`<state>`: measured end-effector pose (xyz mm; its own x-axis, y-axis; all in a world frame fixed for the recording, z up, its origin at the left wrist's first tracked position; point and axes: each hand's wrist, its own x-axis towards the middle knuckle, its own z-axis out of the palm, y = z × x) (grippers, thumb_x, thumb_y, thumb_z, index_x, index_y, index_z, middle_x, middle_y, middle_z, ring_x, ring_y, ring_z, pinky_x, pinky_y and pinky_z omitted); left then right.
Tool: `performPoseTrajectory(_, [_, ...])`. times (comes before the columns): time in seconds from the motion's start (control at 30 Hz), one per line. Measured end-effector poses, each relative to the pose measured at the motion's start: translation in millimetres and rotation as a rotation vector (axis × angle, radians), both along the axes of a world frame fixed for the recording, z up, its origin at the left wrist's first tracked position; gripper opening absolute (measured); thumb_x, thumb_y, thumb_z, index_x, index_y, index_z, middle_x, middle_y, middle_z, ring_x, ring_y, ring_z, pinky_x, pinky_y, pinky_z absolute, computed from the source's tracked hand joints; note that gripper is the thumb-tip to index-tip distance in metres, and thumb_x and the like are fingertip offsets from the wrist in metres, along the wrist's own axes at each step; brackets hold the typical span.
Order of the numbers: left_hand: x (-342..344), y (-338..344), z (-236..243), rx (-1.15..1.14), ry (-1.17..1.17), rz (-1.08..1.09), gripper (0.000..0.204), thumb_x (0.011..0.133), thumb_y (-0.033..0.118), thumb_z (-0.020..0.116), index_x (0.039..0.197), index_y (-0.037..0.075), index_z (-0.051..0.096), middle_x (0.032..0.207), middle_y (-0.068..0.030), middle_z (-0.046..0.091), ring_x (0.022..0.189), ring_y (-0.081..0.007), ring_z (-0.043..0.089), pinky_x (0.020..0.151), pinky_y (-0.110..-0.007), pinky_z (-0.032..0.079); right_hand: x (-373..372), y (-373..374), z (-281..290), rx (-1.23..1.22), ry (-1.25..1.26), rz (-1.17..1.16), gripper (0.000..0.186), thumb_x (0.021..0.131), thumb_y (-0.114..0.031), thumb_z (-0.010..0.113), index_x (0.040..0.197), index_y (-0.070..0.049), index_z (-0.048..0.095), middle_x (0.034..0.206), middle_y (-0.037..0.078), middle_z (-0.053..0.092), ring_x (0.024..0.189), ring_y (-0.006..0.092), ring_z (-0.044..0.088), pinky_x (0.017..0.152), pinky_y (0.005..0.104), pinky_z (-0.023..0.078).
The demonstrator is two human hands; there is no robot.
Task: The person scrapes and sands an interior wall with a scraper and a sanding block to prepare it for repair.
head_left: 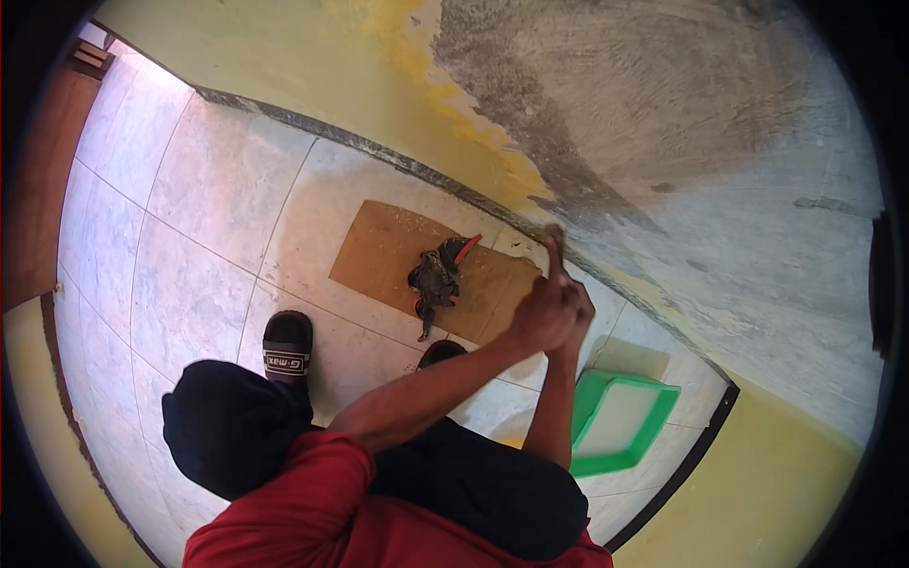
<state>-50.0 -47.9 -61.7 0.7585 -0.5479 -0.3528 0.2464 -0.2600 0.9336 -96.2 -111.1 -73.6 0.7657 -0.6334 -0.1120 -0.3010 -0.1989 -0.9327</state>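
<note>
My left hand (541, 320) and my right hand (579, 305) meet in front of the low part of the wall, pressed against each other. One long finger points up toward the wall base, seemingly of the right hand. Close to its tip is a small brownish spot I cannot make out. The left hand's fingers are hidden where the two hands overlap. Left of the hands, a crumpled black item with red-orange edges (437, 279), its kind unclear, lies on a flat brown cardboard sheet (365, 251) on the floor.
A green tray (598, 467) with a whitish inside stands at the right, near the wall corner. The wall (644, 85) has rough grey plaster beside yellow paint. My black slippers (287, 343) rest on the pale tiles (204, 237). A brown door (43, 180) is at far left.
</note>
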Motion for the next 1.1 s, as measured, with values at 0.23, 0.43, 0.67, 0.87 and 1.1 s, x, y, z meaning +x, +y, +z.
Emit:
performPoseTrajectory(0.23, [8.3, -1.7, -9.7, -0.065, 0.109, 0.117, 0.077, 0.08, 0.013, 0.043, 0.139, -0.006, -0.003, 0.085, -0.0248, 0.055, 0.08, -0.039, 0.056, 0.074, -0.045, 0.044, 7.9, -2.9, -12.1, 0.238, -0.01, -0.018, 0.017, 0.087, -0.004, 0.05, 0.097, 0.005, 0.06, 0.086, 0.0, 0.059, 0.076, 0.0078, 0.051, 0.068, 0.022, 0.043])
performPoseTrajectory(0.43, [1.6, -2.1, 4.0, 0.023, 0.084, -0.11, 0.083, 0.079, 0.017, 0.044, 0.14, 0.001, -0.01, 0.089, -0.0284, 0.055, 0.081, -0.042, 0.055, 0.074, -0.046, 0.044, -13.3, -0.4, -6.3, 0.167, -0.116, -0.136, 0.018, 0.087, -0.002, 0.048, 0.098, 0.004, 0.061, 0.089, 0.003, 0.061, 0.078, 0.0084, 0.053, 0.069, 0.0213, 0.044])
performPoseTrajectory(0.67, [4.3, -5.8, 7.6, 0.016, -0.006, -0.06, 0.084, 0.081, 0.024, 0.045, 0.139, -0.001, -0.011, 0.094, -0.0301, 0.056, 0.084, -0.0433, 0.056, 0.074, -0.048, 0.045, -8.5, -8.5, 2.9, 0.209, 0.001, -0.09, 0.015, 0.086, -0.006, 0.054, 0.097, 0.002, 0.062, 0.085, 0.002, 0.06, 0.078, 0.0069, 0.05, 0.069, 0.0202, 0.042])
performPoseTrajectory(0.87, [17.9, 8.6, 0.6, -0.086, 0.05, 0.074, 0.085, 0.081, 0.026, 0.044, 0.139, -0.002, -0.012, 0.094, -0.0298, 0.056, 0.082, -0.0432, 0.057, 0.072, -0.049, 0.045, 9.0, -1.3, 0.7, 0.057, -0.015, 0.025, 0.019, 0.084, -0.003, 0.05, 0.098, 0.005, 0.061, 0.086, 0.002, 0.06, 0.079, 0.0085, 0.051, 0.071, 0.0226, 0.043])
performPoseTrajectory(1.1, [-2.4, -4.6, 7.7, -0.055, 0.117, -0.027, 0.086, 0.08, 0.025, 0.046, 0.141, 0.006, -0.01, 0.085, -0.0303, 0.056, 0.077, -0.0444, 0.057, 0.07, -0.05, 0.045, -2.0, -1.9, 9.6, 0.055, -0.022, -0.019, 0.016, 0.086, -0.005, 0.053, 0.098, 0.004, 0.06, 0.084, 0.0, 0.059, 0.074, 0.0066, 0.049, 0.067, 0.0214, 0.042])
